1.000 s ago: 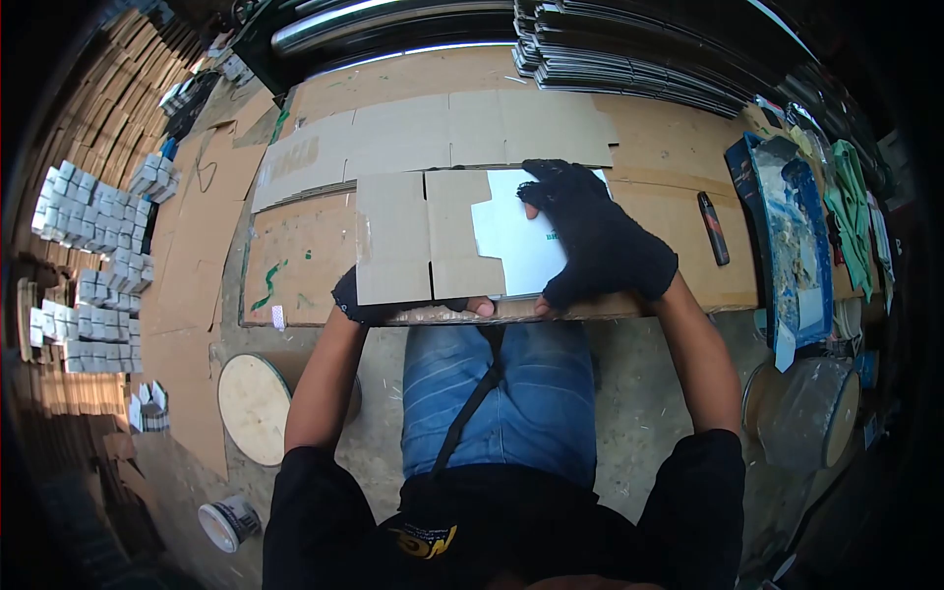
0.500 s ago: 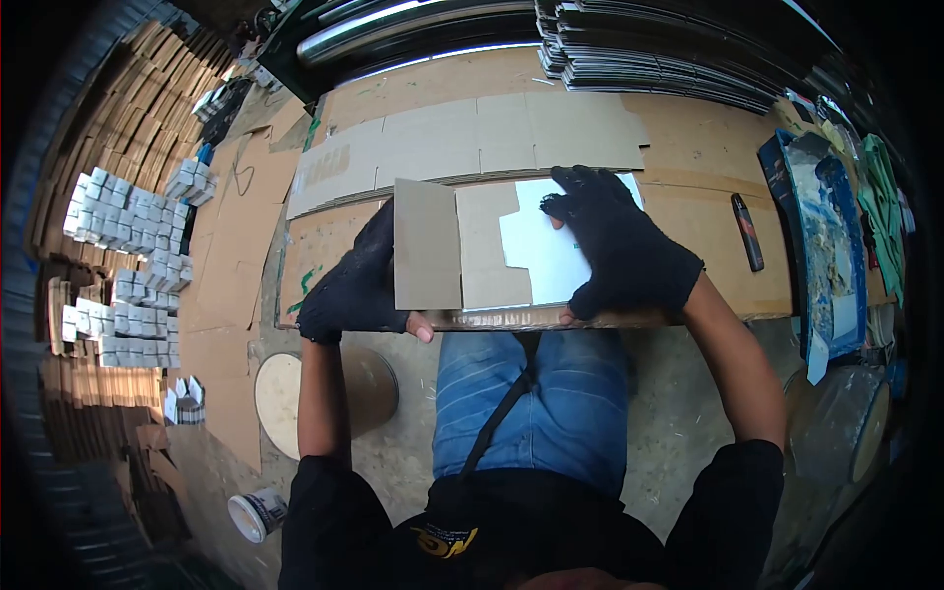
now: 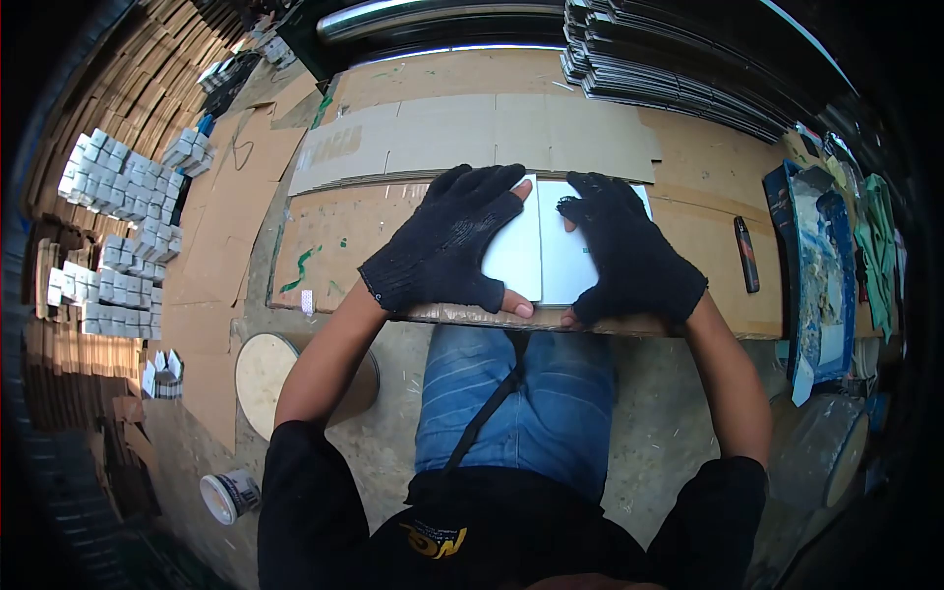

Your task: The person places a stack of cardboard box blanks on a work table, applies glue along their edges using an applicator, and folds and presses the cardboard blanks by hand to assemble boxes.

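A folded cardboard sheet with a white face (image 3: 513, 254) lies at the front edge of the cardboard-covered bench, a seam running down its middle. Over its left part, my left hand (image 3: 447, 241) in a black fingerless glove rests with fingers stretched and the thumb apart near the front edge. My right hand (image 3: 634, 251), gloved the same way, lies spread over the right part, its thumb also toward the front. Both palms hide much of the sheet. Just beyond the hands is a stack of flat brown cardboard blanks (image 3: 462, 128).
A black-and-red cutter or pen (image 3: 747, 256) lies to the right, beside a blue tray (image 3: 821, 265) smeared with white paste. Flat sheets (image 3: 678, 74) are piled at the back right. A round drum (image 3: 270, 379) and a small tub (image 3: 231, 495) stand on the floor at left.
My left hand has moved right and folded the brown left flap over, so white now shows on both sides of the seam. My right hand stays on the sheet.
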A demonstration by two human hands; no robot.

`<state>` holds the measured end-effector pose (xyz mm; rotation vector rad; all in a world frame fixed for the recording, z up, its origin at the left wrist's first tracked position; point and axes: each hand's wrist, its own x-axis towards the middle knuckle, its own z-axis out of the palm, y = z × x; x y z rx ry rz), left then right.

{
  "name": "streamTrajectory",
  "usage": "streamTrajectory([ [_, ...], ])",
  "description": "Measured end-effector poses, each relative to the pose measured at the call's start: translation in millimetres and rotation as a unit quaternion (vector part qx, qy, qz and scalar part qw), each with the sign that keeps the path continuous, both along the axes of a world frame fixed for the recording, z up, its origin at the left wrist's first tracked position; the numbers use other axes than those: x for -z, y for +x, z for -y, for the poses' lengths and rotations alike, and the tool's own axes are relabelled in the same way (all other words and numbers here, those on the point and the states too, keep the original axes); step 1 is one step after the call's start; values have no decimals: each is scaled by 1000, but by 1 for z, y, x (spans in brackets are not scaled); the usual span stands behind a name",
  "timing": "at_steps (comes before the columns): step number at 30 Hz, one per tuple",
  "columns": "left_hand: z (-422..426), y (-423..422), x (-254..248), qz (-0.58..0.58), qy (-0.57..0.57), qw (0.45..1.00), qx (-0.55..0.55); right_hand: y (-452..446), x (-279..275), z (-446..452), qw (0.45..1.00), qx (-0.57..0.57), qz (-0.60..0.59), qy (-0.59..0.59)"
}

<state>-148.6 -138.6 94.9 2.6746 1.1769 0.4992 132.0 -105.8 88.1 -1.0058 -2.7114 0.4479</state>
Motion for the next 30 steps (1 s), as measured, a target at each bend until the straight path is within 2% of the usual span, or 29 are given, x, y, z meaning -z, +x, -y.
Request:
streamTrajectory([
  [11,-14,0,-7,-44,-7,999,10,-1,-2,0,1000,-1,6,23],
  [13,-17,4,-12,-52,-7,997,50,-3,-1,0,1000,11,13,16],
  [17,-18,3,-16,-71,-9,996,49,-3,-2,2,1000,17,8,-5],
  [20,-16,-1,-5,-37,34,998,48,-3,-4,4,1000,26,2,0],
  [23,-15,-1,-1,4,26,999,47,-3,-3,4,999,30,12,1],
  [30,-20,6,10,25,60,998,27,8,-1,1,1000,12,23,9],
])
